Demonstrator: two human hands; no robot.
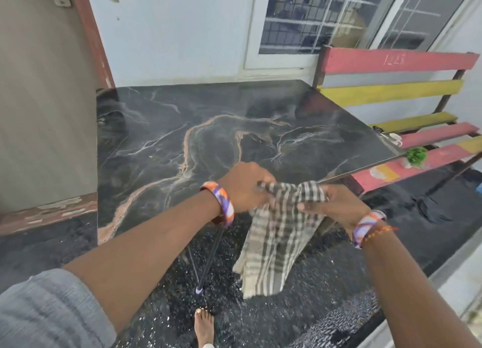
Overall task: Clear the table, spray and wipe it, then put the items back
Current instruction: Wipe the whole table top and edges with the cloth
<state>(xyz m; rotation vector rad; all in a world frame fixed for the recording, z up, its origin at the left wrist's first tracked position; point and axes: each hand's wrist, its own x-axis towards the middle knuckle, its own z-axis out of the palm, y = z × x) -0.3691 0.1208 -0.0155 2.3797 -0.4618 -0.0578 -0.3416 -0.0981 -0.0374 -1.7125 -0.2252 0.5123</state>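
Observation:
A dark marble-patterned table top (208, 128) fills the middle of the view, with nothing standing on it. A checked beige and brown cloth (276, 243) hangs down over the table's near right corner. My left hand (245, 186) grips the cloth's upper left edge. My right hand (336, 204) pinches its upper right edge. Both hands are just above the table's front edge, close together.
A red and yellow slatted bench (391, 94) stands right of the table, holding a small green plant (416, 156) and a pale object (395, 138). Behind are a wall and a grilled window (313, 16). A dark speckled floor (287, 308) and my bare foot (204, 326) lie below.

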